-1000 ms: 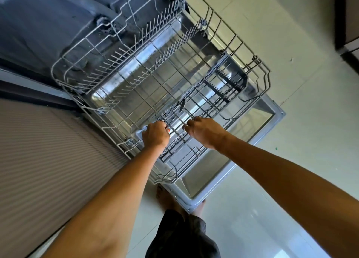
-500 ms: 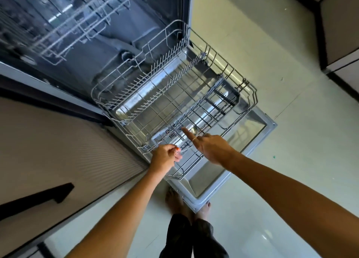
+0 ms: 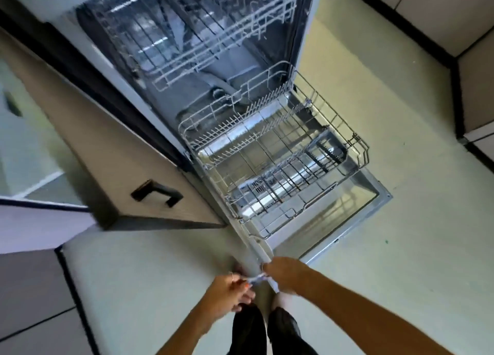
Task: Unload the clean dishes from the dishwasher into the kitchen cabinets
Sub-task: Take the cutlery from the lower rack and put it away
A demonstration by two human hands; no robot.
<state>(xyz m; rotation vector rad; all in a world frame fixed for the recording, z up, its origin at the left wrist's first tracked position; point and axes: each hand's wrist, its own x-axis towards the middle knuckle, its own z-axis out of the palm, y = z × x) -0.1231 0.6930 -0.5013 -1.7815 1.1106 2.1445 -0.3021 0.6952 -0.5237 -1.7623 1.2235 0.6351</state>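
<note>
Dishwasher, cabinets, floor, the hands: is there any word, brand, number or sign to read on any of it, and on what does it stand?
No text can be read anywhere in this view.
The open grey dishwasher door and the pulled-out grey wire lower rack show no label or brand.
The beige cabinet front with the black handle is plain.
The small thing between the left hand and right hand is too blurred to tell.

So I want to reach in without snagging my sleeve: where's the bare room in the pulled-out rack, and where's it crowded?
The lower rack looks empty. Freest is its flat middle, bordered by the tine rows along the left rim and the cutlery basket on the right. Those two edges are crowded. The floor right of the door is bare too.
</note>
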